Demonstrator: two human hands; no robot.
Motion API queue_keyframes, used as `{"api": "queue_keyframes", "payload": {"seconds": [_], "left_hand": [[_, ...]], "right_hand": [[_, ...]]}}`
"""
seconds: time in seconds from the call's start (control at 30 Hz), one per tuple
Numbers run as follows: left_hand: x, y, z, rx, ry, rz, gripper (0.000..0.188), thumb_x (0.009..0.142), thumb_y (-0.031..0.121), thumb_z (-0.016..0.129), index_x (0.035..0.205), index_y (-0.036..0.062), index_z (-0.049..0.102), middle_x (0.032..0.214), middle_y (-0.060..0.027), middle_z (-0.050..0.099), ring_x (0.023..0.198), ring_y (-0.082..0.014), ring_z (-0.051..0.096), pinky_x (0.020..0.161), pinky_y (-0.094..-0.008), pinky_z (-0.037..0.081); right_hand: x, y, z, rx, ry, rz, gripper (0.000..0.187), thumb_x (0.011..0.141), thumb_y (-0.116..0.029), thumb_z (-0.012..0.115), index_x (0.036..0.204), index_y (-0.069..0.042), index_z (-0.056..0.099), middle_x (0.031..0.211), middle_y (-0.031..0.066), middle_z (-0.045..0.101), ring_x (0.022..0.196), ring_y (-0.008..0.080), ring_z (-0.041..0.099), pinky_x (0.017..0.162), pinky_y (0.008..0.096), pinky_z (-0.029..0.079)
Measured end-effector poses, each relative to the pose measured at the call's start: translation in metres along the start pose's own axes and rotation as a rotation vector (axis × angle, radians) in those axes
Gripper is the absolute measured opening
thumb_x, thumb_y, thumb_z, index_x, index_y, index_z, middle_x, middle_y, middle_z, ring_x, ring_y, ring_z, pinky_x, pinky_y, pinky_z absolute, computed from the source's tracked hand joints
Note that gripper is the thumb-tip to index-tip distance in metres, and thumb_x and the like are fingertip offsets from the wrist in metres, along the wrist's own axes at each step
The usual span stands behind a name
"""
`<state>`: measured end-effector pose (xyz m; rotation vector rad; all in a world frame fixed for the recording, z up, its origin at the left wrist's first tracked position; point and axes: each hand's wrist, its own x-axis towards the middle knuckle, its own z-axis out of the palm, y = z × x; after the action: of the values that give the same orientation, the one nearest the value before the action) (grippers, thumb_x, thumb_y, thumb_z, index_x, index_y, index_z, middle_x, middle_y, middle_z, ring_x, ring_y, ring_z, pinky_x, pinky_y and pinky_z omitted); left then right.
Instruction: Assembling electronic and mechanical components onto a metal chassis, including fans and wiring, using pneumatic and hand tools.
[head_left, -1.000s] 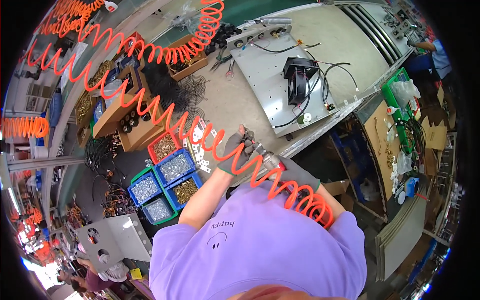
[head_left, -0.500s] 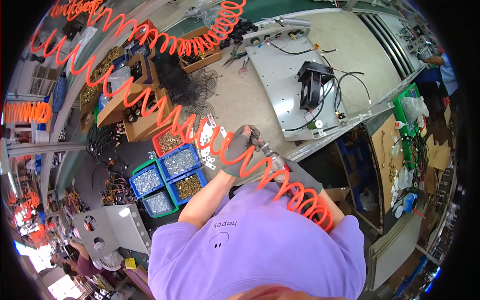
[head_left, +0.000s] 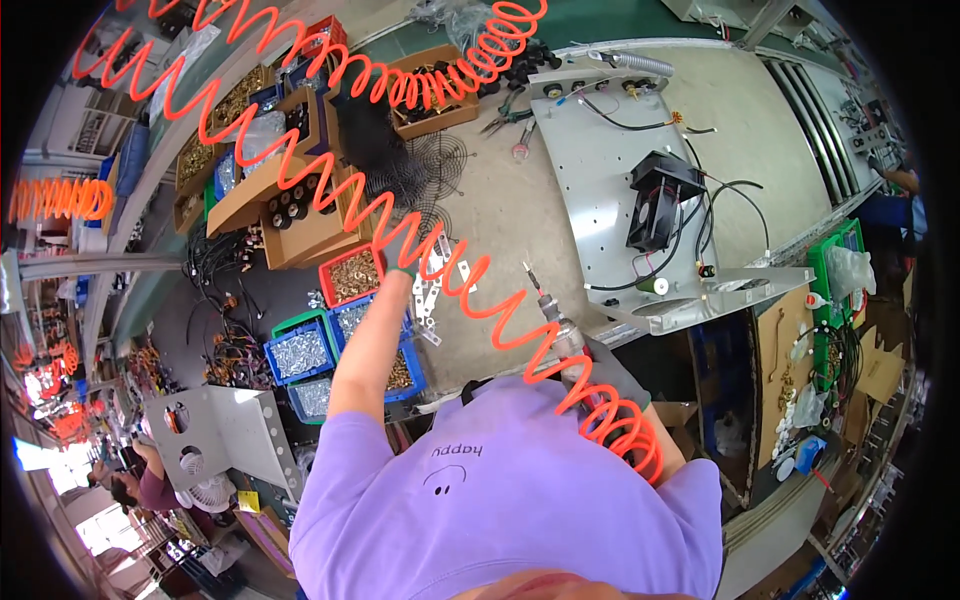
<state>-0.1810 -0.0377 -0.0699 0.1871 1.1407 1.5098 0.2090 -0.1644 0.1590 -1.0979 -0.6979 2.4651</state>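
Observation:
My right hand [head_left: 615, 378], in a grey glove, is wrapped round a power screwdriver [head_left: 562, 330]. Its thin bit points up and away over the bench, touching nothing. A coiled orange air hose [head_left: 510, 335] crosses in front of the tool. My left forearm [head_left: 372, 345] stretches forward past the small parts bins. My left hand [head_left: 402, 262] is beside the red bin of brass-coloured parts [head_left: 352, 276] and the black wire fan guards [head_left: 435, 165]. Hose and dark guards hide its fingers. White flat strips [head_left: 430, 300] lie just right of it.
A grey perforated metal panel [head_left: 600, 190] lies at right with a black fan [head_left: 660, 205] and loose cables on it. Pliers [head_left: 505, 115] lie behind. Blue bins [head_left: 408, 380] and an open cardboard box [head_left: 300, 225] stand left. Two other people are at work at the far edges.
My left hand has left the screwdriver's bit and reached forward and left to the red bin and fan guards. My right hand keeps hold of the screwdriver, whose bit is now uncovered.

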Motion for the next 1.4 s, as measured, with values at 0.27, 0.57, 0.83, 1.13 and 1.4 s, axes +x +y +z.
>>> {"api": "queue_keyframes", "payload": {"seconds": [0.27, 0.57, 0.83, 1.13, 1.4], "left_hand": [[-0.009, 0.040, 0.025, 0.465, 0.130, 0.178, 0.020, 0.084, 0.020, 0.060, 0.090, 0.0010, 0.061, 0.083, -0.0073, 0.064, 0.072, -0.0189, 0.061, 0.066, -0.0327, 0.052], [-0.063, 0.070, 0.068, 0.985, 0.066, 0.637, 0.015, 0.080, 0.013, 0.063, 0.088, -0.0002, 0.062, 0.083, -0.0063, 0.064, 0.078, -0.0194, 0.063, 0.070, -0.0326, 0.052], [-0.193, -0.006, 0.100, 1.427, -0.445, 0.677, 0.020, 0.076, 0.015, 0.066, 0.092, 0.0026, 0.061, 0.084, -0.0077, 0.062, 0.078, -0.0187, 0.060, 0.070, -0.0316, 0.047], [-0.239, -0.004, 0.128, 1.289, -0.500, 0.678, 0.013, 0.075, 0.014, 0.069, 0.081, 0.0038, 0.063, 0.069, -0.0073, 0.059, 0.059, -0.0181, 0.057, 0.054, -0.0310, 0.045], [-0.255, -0.008, 0.131, 1.312, -0.603, 0.722, 0.014, 0.075, 0.014, 0.070, 0.079, 0.0026, 0.062, 0.068, -0.0076, 0.058, 0.058, -0.0189, 0.056, 0.053, -0.0317, 0.044]], "right_hand": [[0.004, 0.013, -0.014, 0.007, 0.019, -0.057, 0.060, 0.074, -0.019, 0.064, 0.125, 0.001, 0.040, 0.096, 0.0027, 0.051, 0.082, 0.0095, 0.051, 0.070, 0.0250, 0.045], [-0.003, 0.022, -0.018, -0.025, 0.045, -0.163, 0.057, 0.073, -0.018, 0.058, 0.123, 0.002, 0.039, 0.081, 0.0028, 0.051, 0.062, 0.0081, 0.048, 0.054, 0.0223, 0.041], [-0.019, 0.042, -0.019, 0.024, 0.007, -0.186, 0.056, 0.072, -0.017, 0.058, 0.122, 0.002, 0.039, 0.081, 0.0030, 0.050, 0.063, 0.0078, 0.048, 0.054, 0.0224, 0.041], [-0.040, 0.066, -0.018, 0.055, -0.015, -0.235, 0.051, 0.076, -0.014, 0.061, 0.120, 0.002, 0.042, 0.086, -0.0005, 0.047, 0.071, 0.0050, 0.046, 0.060, 0.0194, 0.040], [-0.059, 0.080, -0.017, 0.045, 0.006, -0.299, 0.052, 0.079, -0.016, 0.060, 0.124, 0.000, 0.040, 0.086, -0.0010, 0.048, 0.072, 0.0048, 0.044, 0.063, 0.0202, 0.040]]}}
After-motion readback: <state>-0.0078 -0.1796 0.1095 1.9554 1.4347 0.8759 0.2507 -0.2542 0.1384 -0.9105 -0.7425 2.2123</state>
